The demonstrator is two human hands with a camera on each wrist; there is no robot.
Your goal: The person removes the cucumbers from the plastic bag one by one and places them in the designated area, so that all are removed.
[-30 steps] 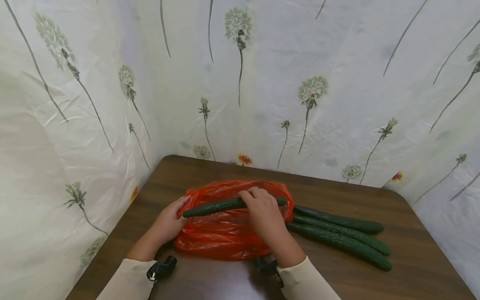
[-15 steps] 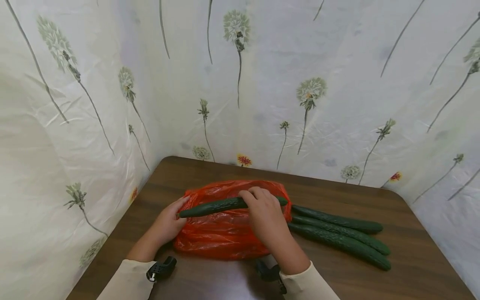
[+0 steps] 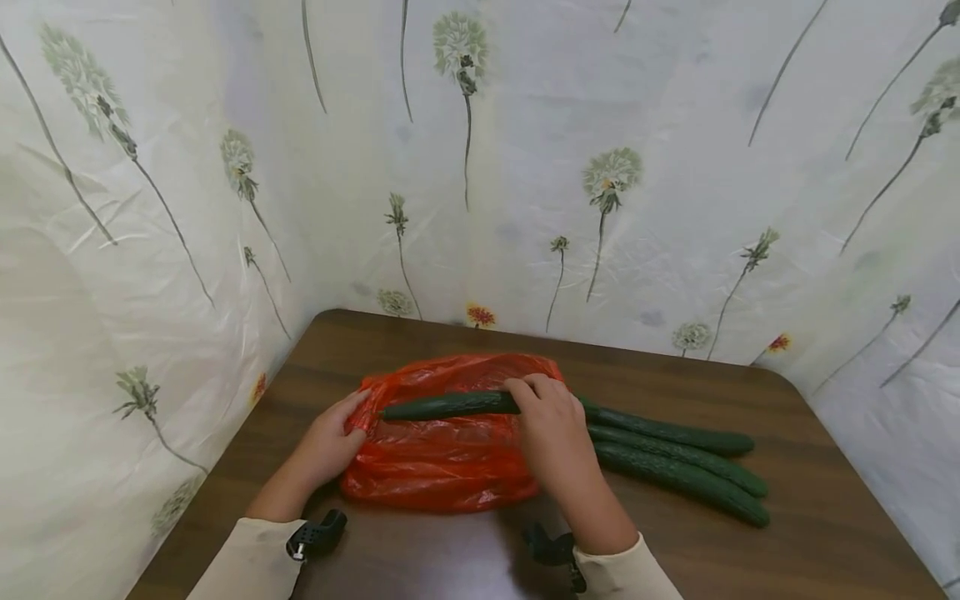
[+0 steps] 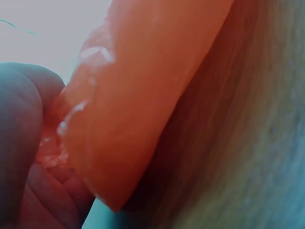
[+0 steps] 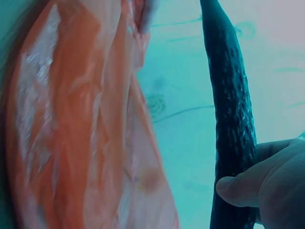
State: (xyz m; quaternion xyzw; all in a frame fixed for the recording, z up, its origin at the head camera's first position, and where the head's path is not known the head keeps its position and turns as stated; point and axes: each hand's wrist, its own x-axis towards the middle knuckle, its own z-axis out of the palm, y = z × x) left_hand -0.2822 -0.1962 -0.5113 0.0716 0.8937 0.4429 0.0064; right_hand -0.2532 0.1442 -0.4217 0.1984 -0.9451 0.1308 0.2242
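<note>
My right hand holds a long dark green cucumber above a red plastic bag on the table. In the right wrist view the thumb and fingers grip this cucumber near its lower visible part, beside the bag. My left hand pinches the left end of the bag, and gathered plastic shows between thumb and fingers in the left wrist view. The held cucumber's right end is hidden behind the right hand. Three more cucumbers lie side by side to the right.
Brown wooden table with rounded far corners. A pale curtain-like sheet with dandelion prints stands along its back and left sides. Black wrist mounts sit on both forearms, close to the tabletop.
The right hand has moved right with the cucumber, drawing its left tip away from my left hand. My left hand still grips the bag. The head view has shifted slightly.
</note>
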